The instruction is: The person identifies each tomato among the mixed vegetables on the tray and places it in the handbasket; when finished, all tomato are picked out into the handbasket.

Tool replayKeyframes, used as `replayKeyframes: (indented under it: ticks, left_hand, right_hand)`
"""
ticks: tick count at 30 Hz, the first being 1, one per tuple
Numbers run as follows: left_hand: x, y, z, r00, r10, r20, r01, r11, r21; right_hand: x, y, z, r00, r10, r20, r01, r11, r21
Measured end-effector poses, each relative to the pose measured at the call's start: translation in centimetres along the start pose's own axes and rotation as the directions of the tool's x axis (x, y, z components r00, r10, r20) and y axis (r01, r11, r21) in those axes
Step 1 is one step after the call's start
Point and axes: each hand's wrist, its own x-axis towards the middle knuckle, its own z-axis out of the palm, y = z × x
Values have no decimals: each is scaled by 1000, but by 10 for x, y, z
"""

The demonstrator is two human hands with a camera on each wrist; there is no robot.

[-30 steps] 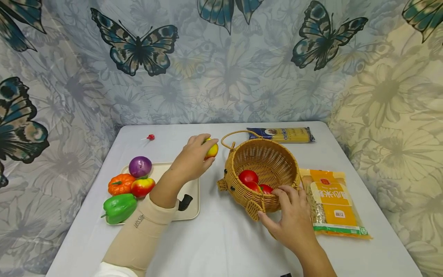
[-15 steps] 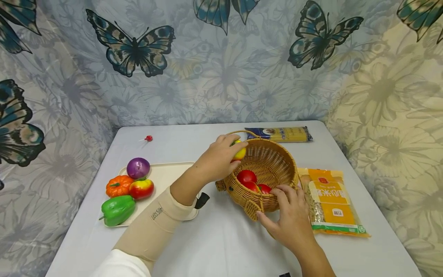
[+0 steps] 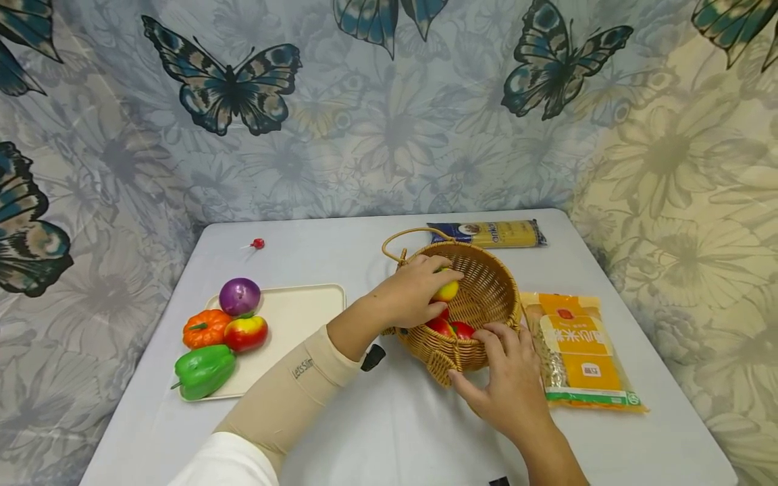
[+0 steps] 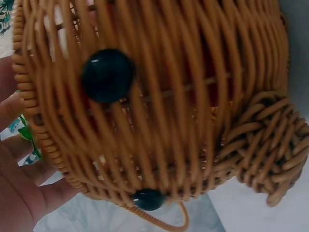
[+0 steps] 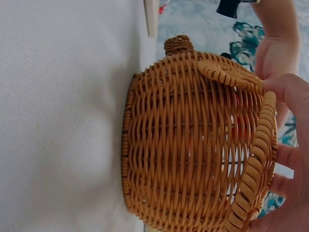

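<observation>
My left hand [image 3: 416, 290] reaches over the near-left rim of a brown wicker basket [image 3: 491, 297] and holds a yellow-and-red fruit [image 3: 448, 292] inside its mouth. Below the fruit lie several red tomatoes [image 3: 462, 330], partly hidden by the hand. My right hand [image 3: 513, 381] grips the basket's near-right rim, fingers over the edge and thumb near a woven ear. The right wrist view has the upright basket [image 5: 188, 130] on the table, the right thumb at its rim. Basket wall and dark button eye [image 4: 108, 76] fill the left wrist view; the fruit is mostly hidden there.
On the left a cream tray [image 3: 310, 304] bears a purple onion-like vegetable [image 3: 240, 296], an orange pumpkin [image 3: 205, 329], a red-yellow fruit [image 3: 246, 333] and a green bell pepper [image 3: 204, 372]. A lollipop [image 3: 258, 244] lies behind. Pasta [image 3: 492, 233] and a grain bag [image 3: 586, 351] flank the basket.
My left hand has carried the yellow-and-red fruit rightward from beside the basket, over its rim and down into its mouth. My right hand stays on the rim.
</observation>
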Motion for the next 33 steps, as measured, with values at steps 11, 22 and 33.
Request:
replayKeyframes:
  ticks: [11,22,33]
  left_hand:
    - [1,-3,7,1000,0,20,0,1000,2]
    - [-16,-7,-1,999,13,-42,-15,999,-39]
    - [-47,-23,-11,992,-91,-89,89,996,-30]
  right_hand:
    - [0,0,0,1000,3,2,-3,1000,-6]
    - [0,-2,0,1000,20,15,-20,1000,6]
    - [1,-3,0,1000,28,11,-28,1000,13]
